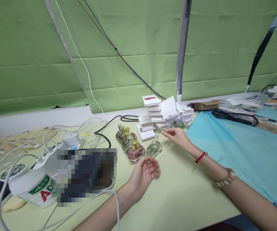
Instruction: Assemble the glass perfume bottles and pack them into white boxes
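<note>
My left hand (pixel 145 173) hovers over the front of the table with its palm turned up, fingers loosely curled and nothing in it. Just beyond it stand several oval glass perfume bottles (pixel 136 154), some with gold caps and some with silvery tops. One clear perfume bottle (pixel 154 148) stands apart to their right, a silvery neck on top and no gold cap. My right hand (pixel 177 136) reaches in past it, thumb and fingers pinched together; whatever they hold, if anything, does not show. Behind that hand another glass bottle (pixel 178 124) is partly hidden.
White boxes (pixel 151 100) are piled against the wall. On the left lie a blurred-out device (pixel 86 176), a power strip (pixel 49 160) with cables, and a white bottle (pixel 32 186). Blue cloth (pixel 225 144) covers the right side, with a coiled black cable (pixel 235 117) on it.
</note>
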The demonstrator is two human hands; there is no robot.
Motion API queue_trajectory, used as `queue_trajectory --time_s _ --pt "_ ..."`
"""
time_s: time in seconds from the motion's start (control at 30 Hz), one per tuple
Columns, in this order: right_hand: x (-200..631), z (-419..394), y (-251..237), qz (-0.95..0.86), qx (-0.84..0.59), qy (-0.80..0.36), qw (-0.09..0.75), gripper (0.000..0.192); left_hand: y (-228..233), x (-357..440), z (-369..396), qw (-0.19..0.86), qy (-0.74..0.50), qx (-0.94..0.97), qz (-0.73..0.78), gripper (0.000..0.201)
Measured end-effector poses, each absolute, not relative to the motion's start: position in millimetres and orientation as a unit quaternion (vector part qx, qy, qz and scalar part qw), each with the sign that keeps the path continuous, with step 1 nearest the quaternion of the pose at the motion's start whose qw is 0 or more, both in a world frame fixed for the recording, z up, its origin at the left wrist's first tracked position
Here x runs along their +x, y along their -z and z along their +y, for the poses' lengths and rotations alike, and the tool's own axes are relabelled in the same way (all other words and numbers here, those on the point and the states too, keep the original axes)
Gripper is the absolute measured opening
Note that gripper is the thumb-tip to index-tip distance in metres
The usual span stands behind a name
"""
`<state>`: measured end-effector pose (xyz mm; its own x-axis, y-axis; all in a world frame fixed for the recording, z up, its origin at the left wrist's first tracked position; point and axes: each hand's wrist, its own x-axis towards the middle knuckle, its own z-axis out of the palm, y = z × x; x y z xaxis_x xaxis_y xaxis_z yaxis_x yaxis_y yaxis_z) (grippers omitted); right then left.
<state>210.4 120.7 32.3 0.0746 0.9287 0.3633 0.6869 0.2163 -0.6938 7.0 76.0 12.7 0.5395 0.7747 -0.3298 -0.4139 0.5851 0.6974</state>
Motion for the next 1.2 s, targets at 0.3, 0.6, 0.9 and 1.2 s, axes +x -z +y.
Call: queue_trajectory --time_s 0.3,0.6,0.9,1.2 --pt "190 122 -27 -0.556 -0.485 -0.36 0.571 0.037 -11 6 77 0.829 -0.36 0.279 0.323 0.015" --pt "178 114 -25 -0.598 -0.435 -0.368 0.564 0.031 -11 7 77 0.829 -0.358 0.285 0.322 0.016" --pt "175 108 -24 -0.721 -0.396 -0.108 0.559 0.01 -11 7 77 0.83 -0.355 0.29 0.319 0.017" --pt "173 107 -22 -0.736 -0.388 -0.14 0.536 0.015 -10 8 78 0.833 -0.353 0.284 0.316 0.017"
